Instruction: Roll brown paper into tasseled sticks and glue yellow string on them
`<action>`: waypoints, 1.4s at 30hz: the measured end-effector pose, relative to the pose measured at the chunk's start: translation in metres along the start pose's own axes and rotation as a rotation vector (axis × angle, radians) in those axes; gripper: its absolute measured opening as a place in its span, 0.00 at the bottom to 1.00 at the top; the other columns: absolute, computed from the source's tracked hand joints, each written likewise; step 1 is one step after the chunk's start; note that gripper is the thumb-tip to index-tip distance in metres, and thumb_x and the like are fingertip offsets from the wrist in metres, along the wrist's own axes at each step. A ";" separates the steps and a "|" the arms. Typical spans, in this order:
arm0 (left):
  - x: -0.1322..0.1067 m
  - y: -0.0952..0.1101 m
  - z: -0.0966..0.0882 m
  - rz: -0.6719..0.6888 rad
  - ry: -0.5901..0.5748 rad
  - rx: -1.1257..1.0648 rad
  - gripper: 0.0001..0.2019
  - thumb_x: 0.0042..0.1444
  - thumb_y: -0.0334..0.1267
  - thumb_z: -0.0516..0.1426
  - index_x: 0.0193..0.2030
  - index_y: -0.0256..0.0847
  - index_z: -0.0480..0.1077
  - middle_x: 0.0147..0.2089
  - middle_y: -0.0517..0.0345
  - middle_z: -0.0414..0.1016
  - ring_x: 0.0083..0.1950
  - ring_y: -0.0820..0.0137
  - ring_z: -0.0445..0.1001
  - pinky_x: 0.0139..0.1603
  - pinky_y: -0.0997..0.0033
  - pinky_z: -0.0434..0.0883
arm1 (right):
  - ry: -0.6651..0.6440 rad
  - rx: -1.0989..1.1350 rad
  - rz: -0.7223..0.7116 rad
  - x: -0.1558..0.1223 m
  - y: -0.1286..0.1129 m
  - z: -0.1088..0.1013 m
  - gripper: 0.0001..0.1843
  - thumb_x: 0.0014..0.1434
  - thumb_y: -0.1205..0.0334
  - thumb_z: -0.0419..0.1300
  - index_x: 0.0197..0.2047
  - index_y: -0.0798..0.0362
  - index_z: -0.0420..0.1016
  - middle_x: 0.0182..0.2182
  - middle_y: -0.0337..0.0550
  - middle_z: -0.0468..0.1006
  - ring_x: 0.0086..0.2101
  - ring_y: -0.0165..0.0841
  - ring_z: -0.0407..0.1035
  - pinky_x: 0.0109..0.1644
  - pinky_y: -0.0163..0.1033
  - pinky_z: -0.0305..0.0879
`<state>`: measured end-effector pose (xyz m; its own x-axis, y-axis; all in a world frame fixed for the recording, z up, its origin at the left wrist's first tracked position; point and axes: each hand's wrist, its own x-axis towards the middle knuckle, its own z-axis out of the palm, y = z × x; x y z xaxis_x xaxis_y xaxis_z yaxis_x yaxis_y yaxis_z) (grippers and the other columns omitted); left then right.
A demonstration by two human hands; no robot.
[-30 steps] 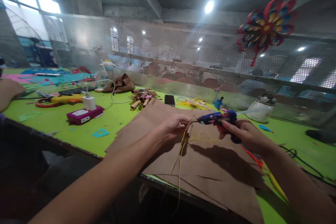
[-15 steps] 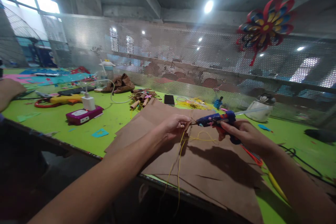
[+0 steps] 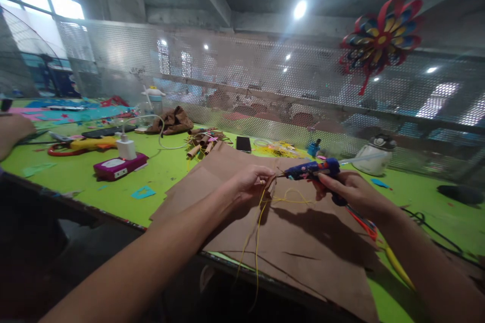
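My left hand (image 3: 253, 181) pinches a small piece of brown paper (image 3: 271, 181) from which yellow string (image 3: 259, 222) hangs down past the table edge. A loop of the string lies to the right of my fingers. In my right hand (image 3: 346, 189) is a dark blue hot glue gun (image 3: 312, 170), with a clear glue stick (image 3: 354, 161) sticking out of its back. The gun's nozzle points left and is at the brown piece, close to my left fingertips. Large sheets of brown paper (image 3: 299, 247) lie beneath both hands.
On the green table (image 3: 83, 181) stand a purple power strip (image 3: 121, 166) with a white charger, a pile of brown paper rolls (image 3: 202, 142), a phone (image 3: 243, 144) and a white jar (image 3: 373, 155). Orange-handled scissors (image 3: 364, 224) lie by my right wrist. Another person's hand (image 3: 15, 128) is at far left.
Both hands stay almost where they were, with the glue gun's nozzle still at the brown piece. The whole view has shifted very slightly.
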<state>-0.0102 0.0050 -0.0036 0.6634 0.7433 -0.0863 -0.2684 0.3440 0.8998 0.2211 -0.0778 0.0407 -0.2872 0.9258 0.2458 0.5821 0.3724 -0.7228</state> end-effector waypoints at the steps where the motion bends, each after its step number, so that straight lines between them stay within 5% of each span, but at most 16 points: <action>1: 0.000 0.000 0.000 0.015 0.014 0.005 0.06 0.41 0.33 0.59 0.26 0.35 0.66 0.23 0.59 0.62 0.25 0.74 0.60 0.32 0.68 0.60 | -0.003 -0.003 0.001 0.000 0.000 0.000 0.23 0.60 0.46 0.51 0.26 0.55 0.70 0.25 0.44 0.74 0.29 0.34 0.70 0.37 0.40 0.63; 15: 0.004 -0.002 -0.004 0.042 0.049 -0.019 0.04 0.40 0.30 0.59 0.25 0.34 0.67 0.25 0.57 0.64 0.26 0.74 0.61 0.32 0.68 0.60 | -0.071 -0.060 -0.003 -0.003 -0.008 0.001 0.25 0.62 0.46 0.49 0.27 0.56 0.76 0.26 0.46 0.77 0.28 0.31 0.68 0.31 0.37 0.59; 24: 0.000 0.001 0.002 0.019 0.003 0.005 0.05 0.41 0.32 0.59 0.25 0.35 0.66 0.22 0.59 0.62 0.24 0.75 0.60 0.31 0.69 0.59 | 0.011 -0.077 0.009 0.000 -0.005 0.001 0.24 0.61 0.45 0.49 0.25 0.55 0.71 0.24 0.45 0.76 0.29 0.33 0.69 0.34 0.38 0.61; 42: 0.004 -0.001 -0.003 0.018 0.006 -0.011 0.06 0.42 0.32 0.59 0.24 0.35 0.65 0.23 0.59 0.63 0.24 0.75 0.60 0.29 0.69 0.60 | -0.101 -0.035 -0.001 -0.005 -0.008 0.001 0.25 0.61 0.45 0.49 0.28 0.56 0.75 0.26 0.47 0.77 0.29 0.33 0.69 0.35 0.38 0.61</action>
<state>-0.0097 0.0091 -0.0065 0.6541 0.7529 -0.0727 -0.2877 0.3366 0.8966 0.2167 -0.0853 0.0449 -0.3619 0.9149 0.1789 0.6076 0.3770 -0.6990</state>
